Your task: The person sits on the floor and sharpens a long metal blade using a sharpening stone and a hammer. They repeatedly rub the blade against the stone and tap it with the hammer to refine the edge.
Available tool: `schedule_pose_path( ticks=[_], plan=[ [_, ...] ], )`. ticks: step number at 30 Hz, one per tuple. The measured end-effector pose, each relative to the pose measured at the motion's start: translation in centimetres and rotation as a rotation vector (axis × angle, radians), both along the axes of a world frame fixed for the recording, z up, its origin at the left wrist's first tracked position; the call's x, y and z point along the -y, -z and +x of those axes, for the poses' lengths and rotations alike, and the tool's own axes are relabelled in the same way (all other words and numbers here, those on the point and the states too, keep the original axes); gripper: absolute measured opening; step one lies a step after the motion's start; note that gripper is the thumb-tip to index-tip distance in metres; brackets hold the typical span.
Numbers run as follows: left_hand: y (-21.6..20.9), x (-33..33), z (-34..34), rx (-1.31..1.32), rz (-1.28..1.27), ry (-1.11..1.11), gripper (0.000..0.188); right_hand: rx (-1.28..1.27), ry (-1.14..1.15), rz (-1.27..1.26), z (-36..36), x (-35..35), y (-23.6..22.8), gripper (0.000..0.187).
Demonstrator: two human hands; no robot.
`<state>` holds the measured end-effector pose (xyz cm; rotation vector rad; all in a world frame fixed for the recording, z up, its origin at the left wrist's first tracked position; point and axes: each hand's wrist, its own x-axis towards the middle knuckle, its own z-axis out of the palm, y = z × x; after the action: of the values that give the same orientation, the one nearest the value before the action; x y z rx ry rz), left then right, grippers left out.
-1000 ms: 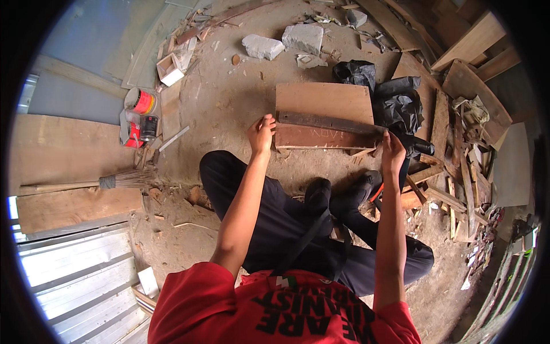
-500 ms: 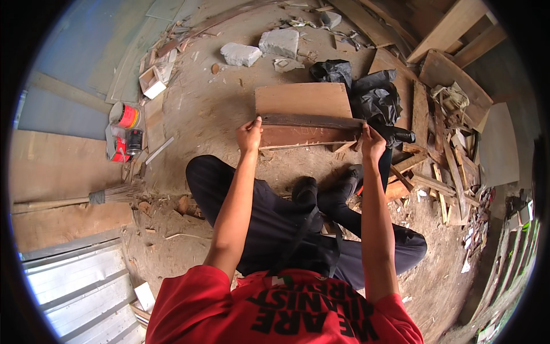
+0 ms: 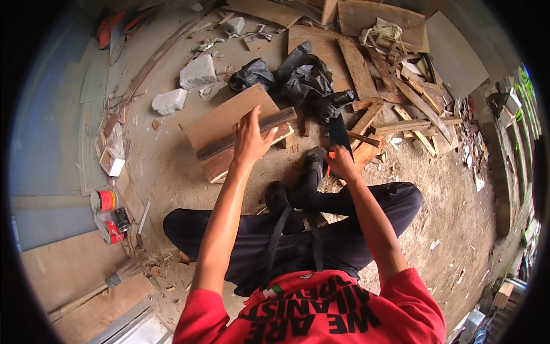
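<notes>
A dark, narrow wooden strip (image 3: 278, 118) lies across a brown wooden board (image 3: 220, 120), which rests raised off the ground on wood pieces. My left hand (image 3: 247, 140) is laid over the strip, its fingers on the far side and its thumb on the near side, holding it against the board. To the right, my right hand (image 3: 344, 164) is closed round the orange handle of a handsaw (image 3: 338, 133). The saw's dark blade points away from me, its far end close to a black plastic bag (image 3: 306, 77). My fingers hide part of the handle.
Scrap planks (image 3: 421, 103) are heaped at the right. Pale broken blocks (image 3: 197, 71) lie at the far left. Tins (image 3: 105, 200) and a straw broom (image 3: 123, 272) are along the left side. My crossed legs (image 3: 355, 212) frame the near ground.
My right hand has left the strip's right end and taken the saw handle. My left hand has shifted along the strip toward its middle. Board and strip now appear slanted as the view turned right.
</notes>
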<state>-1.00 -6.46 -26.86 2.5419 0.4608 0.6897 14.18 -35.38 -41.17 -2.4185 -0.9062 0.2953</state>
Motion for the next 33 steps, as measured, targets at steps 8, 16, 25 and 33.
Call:
schedule_pose_path(
  ticks=[8, 16, 25, 33],
  plan=[
    [3.4, -1.4, 5.9, -0.394, 0.281, 0.21, 0.062, 0.293, -0.004, -0.394, -5.1, 4.3, 5.4, 0.055],
    [4.2, -1.1, 7.0, -0.394, 0.402, 0.182, 0.052, 0.372, -0.078, -0.677, -5.0, 3.1, 7.4, 0.034],
    [3.8, -1.1, 6.7, -0.42, 0.357, 0.17, 0.05, -0.341, 0.357, 0.172, -4.2, 3.6, -12.3, 0.038],
    [3.8, -1.2, 7.0, -0.419, 0.384, 0.189, 0.049, -0.571, 0.767, 0.649, -16.1, 7.8, -19.4, 0.019]
  ],
)
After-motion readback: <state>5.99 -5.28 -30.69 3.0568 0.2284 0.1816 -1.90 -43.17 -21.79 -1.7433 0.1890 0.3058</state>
